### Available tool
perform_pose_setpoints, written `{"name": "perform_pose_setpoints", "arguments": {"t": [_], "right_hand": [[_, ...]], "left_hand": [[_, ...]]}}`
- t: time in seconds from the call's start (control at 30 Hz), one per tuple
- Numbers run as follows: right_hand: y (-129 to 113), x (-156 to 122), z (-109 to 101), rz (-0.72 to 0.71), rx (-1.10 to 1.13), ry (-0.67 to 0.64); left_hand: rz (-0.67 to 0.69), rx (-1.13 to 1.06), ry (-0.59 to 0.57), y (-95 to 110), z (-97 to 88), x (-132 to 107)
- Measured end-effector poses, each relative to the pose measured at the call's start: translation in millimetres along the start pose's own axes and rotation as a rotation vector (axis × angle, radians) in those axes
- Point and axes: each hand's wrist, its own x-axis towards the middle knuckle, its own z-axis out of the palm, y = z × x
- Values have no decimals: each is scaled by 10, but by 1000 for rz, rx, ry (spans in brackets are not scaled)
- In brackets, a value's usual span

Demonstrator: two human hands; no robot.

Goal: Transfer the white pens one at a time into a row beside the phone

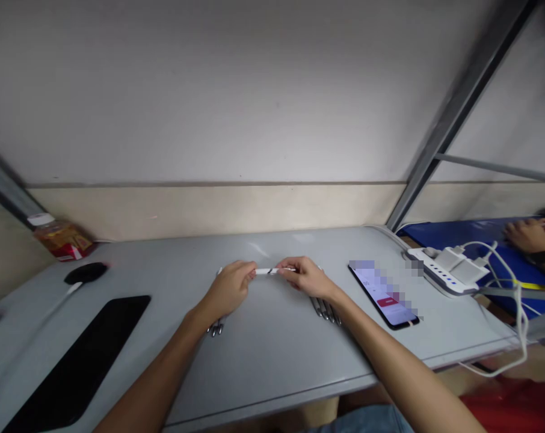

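Note:
Between my two hands, a slim white pen-like stick (264, 271) with a dark mark near its middle is held level, just over the grey table. My left hand (231, 287) pinches its left end, and my right hand (305, 276) has its fingers closed on the right end. Several thin rods with shiny metal tips (216, 328) lie on the table, partly hidden under my left hand. More such metal-tipped rods (327, 311) show beneath my right wrist. Their upper parts are covered by my hands.
Right of my arm lies a phone (383, 294) with a lit screen. Beyond it is a white power strip (444, 273) with plugs and cables. To the left are a black flat slab (78, 367), a black round pad (85, 273) and a bottle (62, 237). Another person's hand (532, 236) rests far right.

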Motion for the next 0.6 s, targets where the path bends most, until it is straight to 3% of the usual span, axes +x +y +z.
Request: {"name": "perform_pose_setpoints", "arguments": {"t": [0.1, 0.23, 0.33, 0.47, 0.6], "right_hand": [[11, 4, 34, 150, 259, -90], [-30, 8, 39, 227, 524, -112], [-60, 29, 40, 215, 624, -7], [-51, 72, 57, 112, 797, 216], [-23, 98, 17, 135, 1081, 243]], "left_hand": [[30, 103, 27, 5, -11, -5], [80, 184, 85, 35, -27, 0], [76, 117, 123, 88, -33, 1], [89, 1, 89, 149, -50, -6], [31, 53, 124, 95, -68, 4]]}}
